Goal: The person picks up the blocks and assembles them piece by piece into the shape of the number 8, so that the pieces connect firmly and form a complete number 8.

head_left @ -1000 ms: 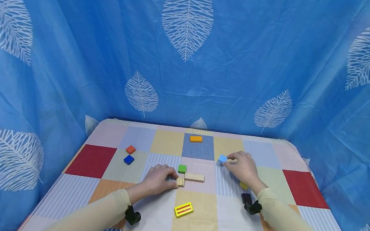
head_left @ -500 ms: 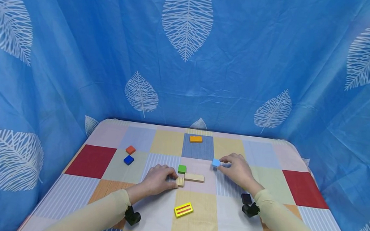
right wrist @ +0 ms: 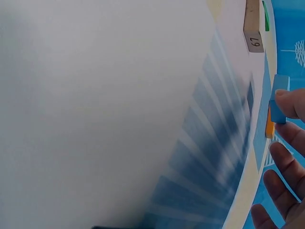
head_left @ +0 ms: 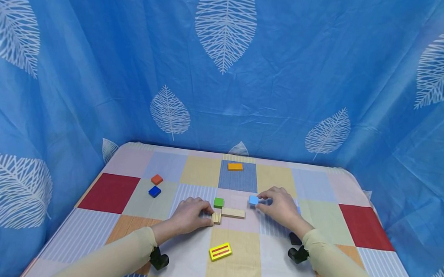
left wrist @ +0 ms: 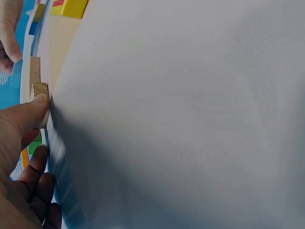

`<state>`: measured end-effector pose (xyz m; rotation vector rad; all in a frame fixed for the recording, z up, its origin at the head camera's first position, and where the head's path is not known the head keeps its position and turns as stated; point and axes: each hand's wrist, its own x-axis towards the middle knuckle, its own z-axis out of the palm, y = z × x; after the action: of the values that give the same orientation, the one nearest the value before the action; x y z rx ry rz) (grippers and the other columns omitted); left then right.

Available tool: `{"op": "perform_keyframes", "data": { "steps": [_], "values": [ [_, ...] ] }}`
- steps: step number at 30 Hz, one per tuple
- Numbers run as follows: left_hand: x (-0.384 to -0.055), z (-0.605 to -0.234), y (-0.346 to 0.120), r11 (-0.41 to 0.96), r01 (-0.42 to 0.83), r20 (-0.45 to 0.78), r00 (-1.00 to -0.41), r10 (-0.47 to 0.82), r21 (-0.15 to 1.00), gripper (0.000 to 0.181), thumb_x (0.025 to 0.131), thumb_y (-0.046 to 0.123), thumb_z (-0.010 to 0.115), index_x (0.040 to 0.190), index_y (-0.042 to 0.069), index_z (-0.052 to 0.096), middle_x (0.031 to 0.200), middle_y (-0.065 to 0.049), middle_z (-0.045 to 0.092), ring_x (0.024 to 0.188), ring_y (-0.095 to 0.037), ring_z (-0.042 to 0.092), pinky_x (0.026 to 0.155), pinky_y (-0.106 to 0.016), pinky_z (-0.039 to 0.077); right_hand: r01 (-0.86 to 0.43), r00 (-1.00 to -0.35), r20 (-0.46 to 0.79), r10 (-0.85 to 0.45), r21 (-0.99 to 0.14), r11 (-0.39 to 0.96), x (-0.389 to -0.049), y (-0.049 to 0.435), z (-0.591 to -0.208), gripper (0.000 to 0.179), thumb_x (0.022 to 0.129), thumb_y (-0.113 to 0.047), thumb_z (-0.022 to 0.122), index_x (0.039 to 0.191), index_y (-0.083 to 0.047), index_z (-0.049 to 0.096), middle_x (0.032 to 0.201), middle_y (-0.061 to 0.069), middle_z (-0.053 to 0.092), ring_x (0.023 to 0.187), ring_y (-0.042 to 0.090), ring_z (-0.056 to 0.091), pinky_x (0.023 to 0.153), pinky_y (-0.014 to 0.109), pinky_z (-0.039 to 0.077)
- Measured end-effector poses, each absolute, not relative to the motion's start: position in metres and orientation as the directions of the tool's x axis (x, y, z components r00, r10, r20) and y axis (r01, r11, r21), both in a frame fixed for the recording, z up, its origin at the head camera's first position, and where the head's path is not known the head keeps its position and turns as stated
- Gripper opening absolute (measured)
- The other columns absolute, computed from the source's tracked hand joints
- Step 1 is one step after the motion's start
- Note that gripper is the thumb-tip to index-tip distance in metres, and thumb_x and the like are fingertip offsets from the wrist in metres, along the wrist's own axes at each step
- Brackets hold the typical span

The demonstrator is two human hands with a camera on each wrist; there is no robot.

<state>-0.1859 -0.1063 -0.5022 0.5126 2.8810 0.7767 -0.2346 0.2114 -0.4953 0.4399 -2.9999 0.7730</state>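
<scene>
My left hand (head_left: 189,215) pinches a small wooden block (head_left: 216,218) between thumb and fingers on the cloth. That block (left wrist: 42,89) shows under the thumb in the left wrist view. Behind it sits a green block (head_left: 218,202), and a longer plain wooden block (head_left: 233,213) lies against the group on the right. My right hand (head_left: 280,207) holds a light blue block (head_left: 253,200) between thumb and finger, right of the green block. In the right wrist view this light blue block (right wrist: 280,82) appears raised above the cloth, near the wooden block (right wrist: 252,28) with a number on its end.
A yellow block with red stripes (head_left: 220,252) lies in front. An orange block (head_left: 235,167) lies far back; red (head_left: 157,179) and dark blue (head_left: 154,191) blocks are at left. Part of a blue thing (head_left: 299,210) shows behind the right wrist. Blue curtains (head_left: 224,104) surround the table.
My right hand has carried the light blue block leftward and slightly nearer, toward the green and wooden blocks. The left hand has stayed in place on the small wooden block.
</scene>
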Motion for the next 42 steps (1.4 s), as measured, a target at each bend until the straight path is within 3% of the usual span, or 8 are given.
{"op": "perform_keyframes", "data": {
  "steps": [17,42],
  "values": [
    [-0.186,-0.503,-0.106,0.817,0.286,-0.029,-0.938,0.346,0.501,0.025,0.086,0.036,0.083,0.105,0.023,0.073,0.099,0.009,0.062,0.092,-0.015,0.05,0.085,-0.04,0.039,-0.315,-0.945,0.072,-0.319,-0.465,0.827,-0.232,0.205,-0.504,0.026,0.086,-0.036,0.081,0.108,-0.023,0.077,0.105,-0.009,0.063,0.107,0.021,0.054,0.091,0.049,0.043],
    [-0.188,-0.506,-0.106,0.816,0.281,-0.028,-0.94,0.34,0.505,0.024,0.087,0.037,0.082,0.105,0.024,0.073,0.1,0.009,0.063,0.092,-0.015,0.049,0.085,-0.041,0.038,-0.348,-0.934,0.093,-0.344,-0.443,0.826,-0.231,0.2,-0.509,0.025,0.086,-0.035,0.081,0.106,-0.021,0.078,0.104,-0.01,0.063,0.101,0.018,0.054,0.085,0.043,0.047]
  ]
}}
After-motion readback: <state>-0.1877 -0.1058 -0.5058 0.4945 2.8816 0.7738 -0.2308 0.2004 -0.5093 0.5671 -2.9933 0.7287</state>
